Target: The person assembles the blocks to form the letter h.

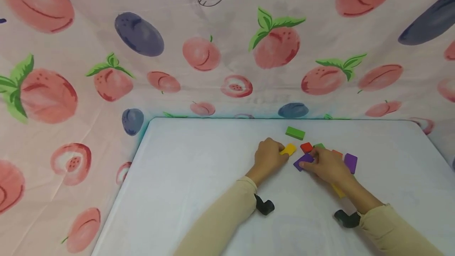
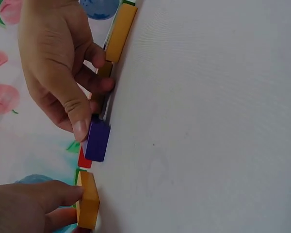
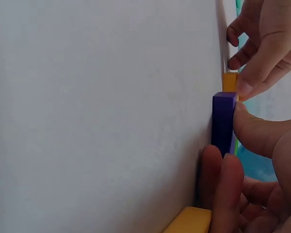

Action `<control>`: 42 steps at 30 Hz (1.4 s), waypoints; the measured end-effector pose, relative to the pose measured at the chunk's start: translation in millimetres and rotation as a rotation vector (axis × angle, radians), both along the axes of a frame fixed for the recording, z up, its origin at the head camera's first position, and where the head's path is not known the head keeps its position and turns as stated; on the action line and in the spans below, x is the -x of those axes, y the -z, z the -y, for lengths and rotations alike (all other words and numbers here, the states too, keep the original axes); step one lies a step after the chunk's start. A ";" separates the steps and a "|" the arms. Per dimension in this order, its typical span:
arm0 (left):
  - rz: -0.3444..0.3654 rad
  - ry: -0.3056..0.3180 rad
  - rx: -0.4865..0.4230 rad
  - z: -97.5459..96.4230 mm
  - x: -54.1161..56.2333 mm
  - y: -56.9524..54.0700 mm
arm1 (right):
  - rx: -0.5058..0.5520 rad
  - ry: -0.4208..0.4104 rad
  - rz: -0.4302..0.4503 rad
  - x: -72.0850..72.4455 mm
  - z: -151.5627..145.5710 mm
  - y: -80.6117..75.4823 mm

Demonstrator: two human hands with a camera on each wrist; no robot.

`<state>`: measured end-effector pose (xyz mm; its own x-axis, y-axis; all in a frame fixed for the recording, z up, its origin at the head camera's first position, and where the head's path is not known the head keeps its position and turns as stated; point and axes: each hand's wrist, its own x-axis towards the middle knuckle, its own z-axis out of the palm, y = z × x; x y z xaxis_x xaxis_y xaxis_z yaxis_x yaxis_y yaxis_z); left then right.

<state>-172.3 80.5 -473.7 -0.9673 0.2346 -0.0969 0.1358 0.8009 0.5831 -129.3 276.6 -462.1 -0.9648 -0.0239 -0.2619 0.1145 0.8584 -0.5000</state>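
On the white table, my left hand (image 1: 268,155) pinches a yellow block (image 1: 289,149) between thumb and fingers. My right hand (image 1: 327,166) holds a purple block (image 1: 301,163) by thumb and fingertips, just right of and nearer than the yellow one. In the left wrist view the purple block (image 2: 97,141) stands out above the yellow block (image 2: 88,200), a short gap between them. A red block (image 1: 306,147) lies right behind the purple block. Beside it a green block (image 1: 319,145) is partly hidden by the right hand.
A longer green block (image 1: 295,133) lies farther back. Right of the right hand are an orange-red block (image 1: 337,153) and a second purple block (image 1: 350,163); another yellow block (image 1: 339,191) shows under the right wrist. A fruit-print cloth (image 1: 213,19) hangs behind the table (image 1: 192,161).
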 end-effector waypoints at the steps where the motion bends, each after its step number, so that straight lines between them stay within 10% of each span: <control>1: -0.007 0.010 -0.006 1.7 -0.7 -0.6 | -0.003 -0.008 -0.010 -0.6 0.0 -0.4; 10: -0.047 0.077 -0.048 19.6 -6.7 2.5 | -0.007 -0.040 -0.084 -9.6 8.1 -4.2; 20: 0.241 0.114 -0.281 70.1 -15.7 -2.6 | 0.023 -0.014 -0.077 -12.0 14.0 -7.5; 32: 0.420 0.050 -0.528 103.7 -34.2 3.1 | 0.153 -0.020 -0.176 -12.0 22.1 -4.9; 42: 0.502 0.020 -0.663 138.1 -43.4 8.3 | 0.337 0.026 -0.055 -5.4 46.3 -0.9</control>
